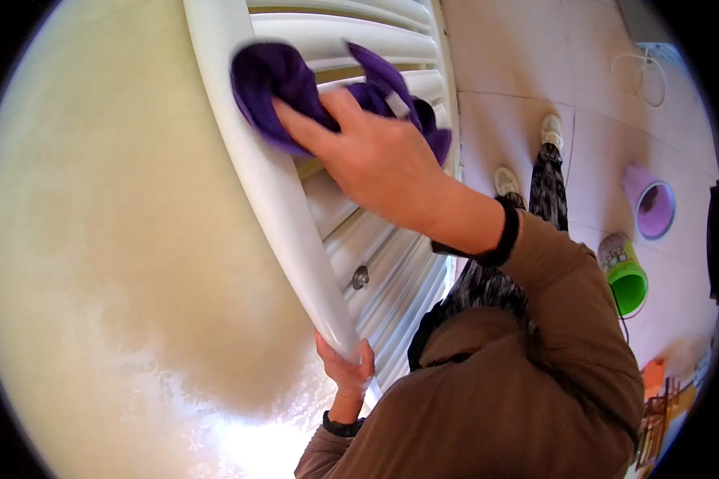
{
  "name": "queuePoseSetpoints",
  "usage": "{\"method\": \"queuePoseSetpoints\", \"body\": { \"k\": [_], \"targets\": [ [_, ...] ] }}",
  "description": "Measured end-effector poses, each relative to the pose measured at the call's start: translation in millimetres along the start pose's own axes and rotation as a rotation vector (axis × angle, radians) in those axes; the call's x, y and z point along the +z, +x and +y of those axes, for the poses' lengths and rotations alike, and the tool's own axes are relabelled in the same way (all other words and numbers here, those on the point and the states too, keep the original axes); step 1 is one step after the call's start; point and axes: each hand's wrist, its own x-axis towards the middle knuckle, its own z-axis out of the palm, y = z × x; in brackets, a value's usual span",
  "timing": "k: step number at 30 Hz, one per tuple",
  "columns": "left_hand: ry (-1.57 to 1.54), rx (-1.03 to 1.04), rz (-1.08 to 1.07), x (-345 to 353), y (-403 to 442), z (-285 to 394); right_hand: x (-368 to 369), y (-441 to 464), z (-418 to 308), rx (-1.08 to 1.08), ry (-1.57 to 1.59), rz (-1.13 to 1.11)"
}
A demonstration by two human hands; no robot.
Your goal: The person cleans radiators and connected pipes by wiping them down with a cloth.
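My right hand is closed around a bunched purple cloth, which rests against a white ladder-style radiator. Part of the cloth lies over the thick side rail, and the rest spreads across the bars. At the rail's lower end in the picture, my left hand grips the radiator, with fingers on one side and the thumb on the other. A small round metal fitting sits among the bars between my two hands.
A cream wall runs alongside the radiator. On the tiled floor stand a purple bucket and a green bucket. A pale looped cord lies farther off. My shoes are near the radiator.
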Motion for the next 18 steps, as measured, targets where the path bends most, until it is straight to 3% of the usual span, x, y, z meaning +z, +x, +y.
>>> {"method": "queuePoseSetpoints", "body": {
  "k": [2,4,5,7,9,13,15,18],
  "targets": [
    [-0.001,0.005,-0.004,-1,1,0,-5,-22,4,0.01,0.019,-0.182],
    [-0.001,0.014,-0.008,-2,2,2,2,-45,30,0.007,0.138,-0.215],
    [0.016,0.022,-0.011,-3,4,5,8,-54,49,0.164,0.164,-0.275],
    [0.031,0.037,-0.012,-1,6,6,5,-57,68,0.435,0.401,-0.021],
    [0.019,0.051,0.021,1,2,1,11,-54,59,0.398,0.322,0.184],
    [0.022,-0.007,-0.1,-2,1,4,15,-31,5,0.167,0.326,0.139],
    [-0.117,-0.118,-0.038,1,-2,1,17,-24,-15,0.139,0.32,0.182],
    [-0.049,-0.033,0.022,4,2,3,37,-23,11,0.095,0.262,0.27]
  ]
}}
